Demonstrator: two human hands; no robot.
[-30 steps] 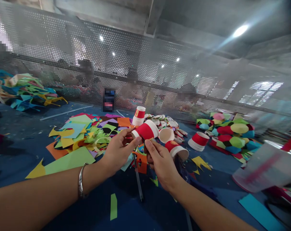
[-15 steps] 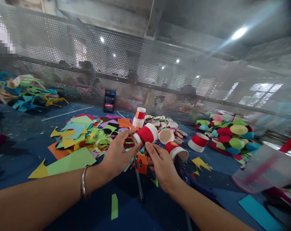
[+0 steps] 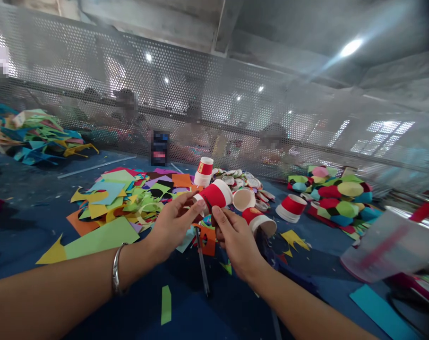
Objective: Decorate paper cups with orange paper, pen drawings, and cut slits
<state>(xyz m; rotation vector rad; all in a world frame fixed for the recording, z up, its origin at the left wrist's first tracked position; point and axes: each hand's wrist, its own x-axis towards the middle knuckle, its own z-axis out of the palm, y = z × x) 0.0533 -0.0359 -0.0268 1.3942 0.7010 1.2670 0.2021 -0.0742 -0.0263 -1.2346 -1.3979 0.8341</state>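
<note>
A red and white paper cup (image 3: 216,194) lies on its side between my hands, above the table. My left hand (image 3: 174,224) is closed on the cup's left end, thumb in front and fingers behind. Close to the cup's lower edge, my right hand (image 3: 235,236) pinches a thin dark piece (image 3: 208,206) that I cannot make out; its fingers are curled. Right behind my right hand are an open-mouthed paper cup (image 3: 244,200) and a tilted red cup (image 3: 260,220). A pen (image 3: 202,264) lies below my hands.
Coloured paper scraps (image 3: 118,193) are heaped on the left. Stacked cups (image 3: 203,171) stand behind, beside a pile of small round pieces (image 3: 243,180). Another cup (image 3: 291,208), a pile of coloured pieces (image 3: 342,193) and a translucent tub (image 3: 388,241) are right. A phone (image 3: 160,148) leans against perforated metal screening (image 3: 200,94).
My left thumb has shifted slightly up and left on the cup. More of the thin dark piece shows by my right fingertips. The cup stays in nearly the same place.
</note>
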